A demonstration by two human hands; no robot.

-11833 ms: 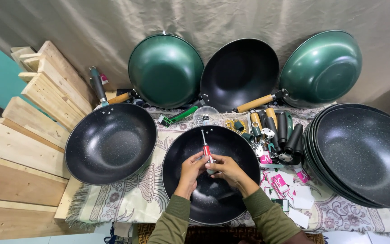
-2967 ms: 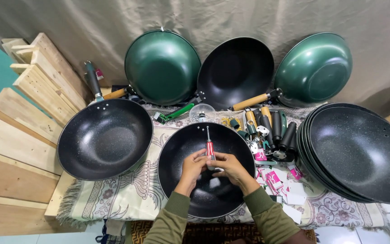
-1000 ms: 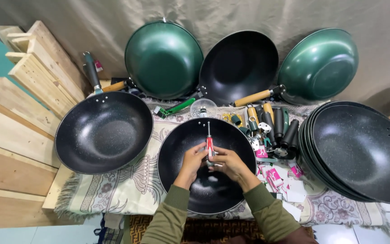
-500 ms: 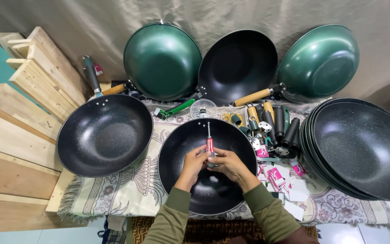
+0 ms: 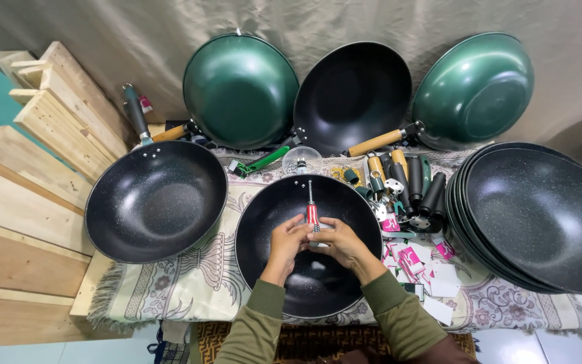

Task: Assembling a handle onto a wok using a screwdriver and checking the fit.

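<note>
Before you, a low wooden bench [image 5: 85,296] carries a patterned cloth [image 5: 183,286]. On the cloth lie a black wok [image 5: 308,246] at centre, a handled black wok [image 5: 156,201] to your left, a stack of black woks [image 5: 540,216] to your right, loose handles [image 5: 409,178], a small clear bowl [image 5: 302,160] and pink-printed cards [image 5: 412,259].
</note>
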